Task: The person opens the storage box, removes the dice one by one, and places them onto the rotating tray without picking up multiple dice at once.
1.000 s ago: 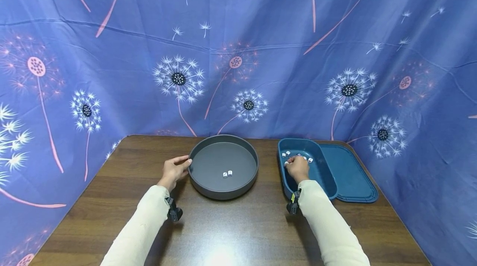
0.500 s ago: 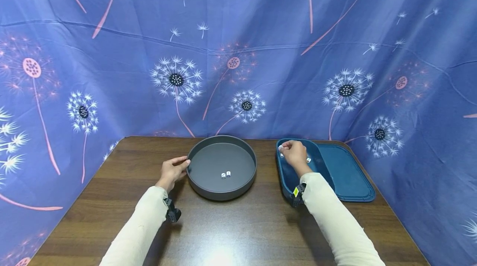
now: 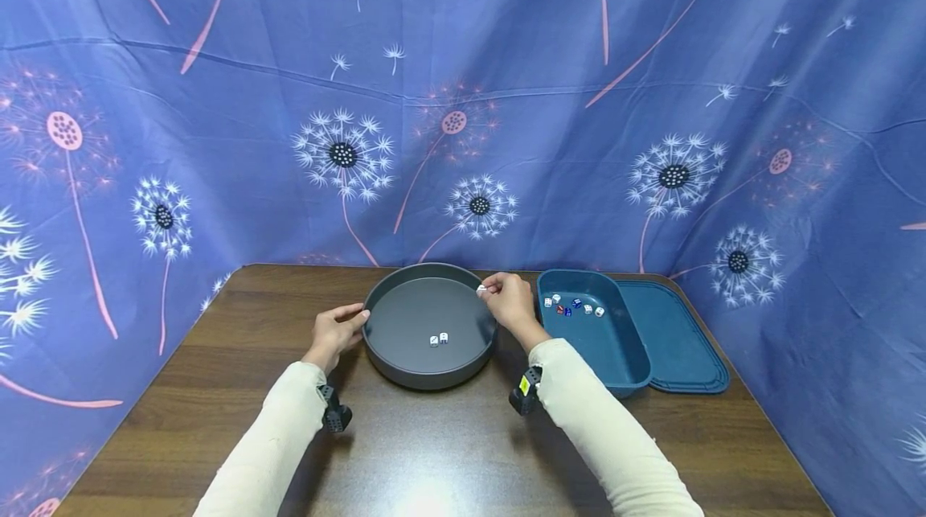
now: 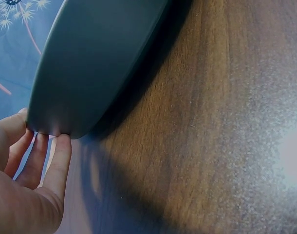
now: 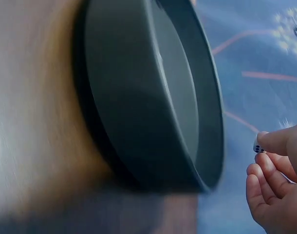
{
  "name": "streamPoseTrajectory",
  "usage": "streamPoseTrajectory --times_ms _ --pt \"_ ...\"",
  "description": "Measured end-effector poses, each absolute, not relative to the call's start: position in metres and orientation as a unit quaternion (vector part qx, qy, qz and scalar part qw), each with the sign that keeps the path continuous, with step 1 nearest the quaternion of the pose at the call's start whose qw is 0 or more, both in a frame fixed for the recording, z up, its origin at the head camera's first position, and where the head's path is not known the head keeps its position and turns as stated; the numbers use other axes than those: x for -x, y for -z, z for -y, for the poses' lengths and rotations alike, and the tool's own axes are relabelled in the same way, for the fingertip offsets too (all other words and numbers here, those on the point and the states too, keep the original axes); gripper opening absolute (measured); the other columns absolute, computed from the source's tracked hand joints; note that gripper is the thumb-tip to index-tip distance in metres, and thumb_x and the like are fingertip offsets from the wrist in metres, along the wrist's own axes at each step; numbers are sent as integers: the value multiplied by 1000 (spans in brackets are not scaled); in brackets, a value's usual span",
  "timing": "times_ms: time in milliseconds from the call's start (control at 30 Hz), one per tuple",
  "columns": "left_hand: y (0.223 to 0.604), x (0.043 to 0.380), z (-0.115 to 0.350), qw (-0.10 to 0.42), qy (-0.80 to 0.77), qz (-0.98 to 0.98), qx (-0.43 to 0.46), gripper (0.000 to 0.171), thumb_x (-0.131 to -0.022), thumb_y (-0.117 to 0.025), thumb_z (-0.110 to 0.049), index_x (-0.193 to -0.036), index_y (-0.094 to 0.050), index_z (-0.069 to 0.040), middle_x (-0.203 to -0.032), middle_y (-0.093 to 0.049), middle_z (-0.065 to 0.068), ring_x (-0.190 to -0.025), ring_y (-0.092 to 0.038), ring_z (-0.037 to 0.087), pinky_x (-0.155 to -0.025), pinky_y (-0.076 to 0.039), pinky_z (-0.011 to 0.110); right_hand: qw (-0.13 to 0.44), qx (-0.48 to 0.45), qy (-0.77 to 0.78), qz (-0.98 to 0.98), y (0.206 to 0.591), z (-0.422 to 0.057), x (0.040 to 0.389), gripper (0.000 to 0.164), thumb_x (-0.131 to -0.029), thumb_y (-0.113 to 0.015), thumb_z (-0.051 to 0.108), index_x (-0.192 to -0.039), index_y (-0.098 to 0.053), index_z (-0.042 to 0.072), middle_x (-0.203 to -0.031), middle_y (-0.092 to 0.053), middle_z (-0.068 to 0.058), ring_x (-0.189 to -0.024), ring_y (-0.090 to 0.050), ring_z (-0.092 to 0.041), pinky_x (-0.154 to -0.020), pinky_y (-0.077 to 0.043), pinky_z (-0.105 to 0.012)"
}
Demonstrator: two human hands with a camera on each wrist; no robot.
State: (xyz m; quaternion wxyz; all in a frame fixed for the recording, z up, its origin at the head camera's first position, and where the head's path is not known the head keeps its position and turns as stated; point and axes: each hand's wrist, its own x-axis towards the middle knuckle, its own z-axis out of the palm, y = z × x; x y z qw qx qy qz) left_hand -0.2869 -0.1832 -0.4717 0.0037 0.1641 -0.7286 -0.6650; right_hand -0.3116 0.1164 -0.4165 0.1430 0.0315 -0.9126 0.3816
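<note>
A dark grey round pan (image 3: 427,379) stands on the table with two white dice (image 3: 438,339) lying inside. At its left side my left hand (image 3: 337,335) holds the rim, thumb over the edge and fingertips (image 4: 64,141) against the outer wall. My right hand (image 3: 510,301) is at the pan's right rim, pinching a white die (image 5: 258,146) with black pips between thumb and index finger. To the right, a blue rectangular container (image 3: 615,356) holds several dice: white ones (image 3: 588,309), blue ones (image 3: 576,303) and a red one (image 3: 560,309).
A flat blue lid (image 3: 683,340) lies beside the container, partly behind its right wall. The brown wooden table (image 3: 434,453) ends at a blue dandelion-print cloth (image 3: 550,139) hanging behind and at the sides.
My right hand has lifted a white die from the blue container and moved left with it to the pan's rim. My left hand stays at the pan.
</note>
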Motion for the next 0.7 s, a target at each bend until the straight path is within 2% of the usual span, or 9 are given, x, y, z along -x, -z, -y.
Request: streamPoseTrajectory --times_ms 267,433,700 --pt "472 287 183 2 666 728 -160 39 -93 -64 -10 -129 -57 2 -130 -52 22 -101 -61 22 -86 -57 33 136 -72 -376 914 434 -80 301 8 -79 -77 10 -83 -72 7 -72 -68 0 -67 -61 -14 -68 -52 -36" --pt "471 286 183 1 667 728 -157 40 -93 -63 -11 -130 -57 3 -132 -52 23 -106 -60 26 -91 -54 38 126 -80 -365 919 447 -75 298 7 -78 -77 9 -81 -71 7 -69 -65 2 -66 -57 -13 -65 -50 -32" --pt "471 285 183 4 669 728 -154 39 -93 -64 -10 -129 -57 4 -132 -52 24 -107 -60 27 -90 -55 37 120 -90 -326 933 463 -74 296 8 -77 -77 7 -79 -69 8 -69 -62 3 -67 -56 -13 -65 -51 -31"
